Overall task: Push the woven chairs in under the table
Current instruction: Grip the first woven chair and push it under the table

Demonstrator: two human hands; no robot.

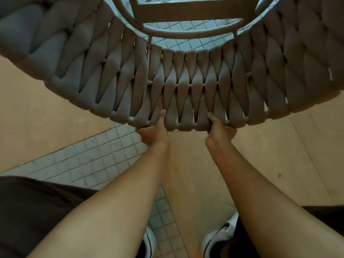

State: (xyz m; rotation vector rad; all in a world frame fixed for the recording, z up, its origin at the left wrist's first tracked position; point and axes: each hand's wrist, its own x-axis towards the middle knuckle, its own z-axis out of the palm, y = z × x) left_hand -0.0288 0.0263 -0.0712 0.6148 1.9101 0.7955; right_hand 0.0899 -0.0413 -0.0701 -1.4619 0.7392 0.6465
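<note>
A woven chair (186, 84) with a curved back of wide grey-beige straps fills the upper half of the head view. Both my hands grip the top rail of its backrest near the middle. My left hand (153, 130) holds the rail with the thumb pressed on the straps. My right hand (219, 129) grips about a hand's width to the right, thumb also on the weave. Beyond the backrest the chair's beige seat frame (191, 32) shows, with its seat opening under a glass-topped table (186, 0) at the top edge.
The floor is beige paving (260, 155) with a strip of small grey tiles (89, 161) running diagonally at the left. My white shoes (217, 237) stand close behind the chair. Small grey tiles also show through the chair frame.
</note>
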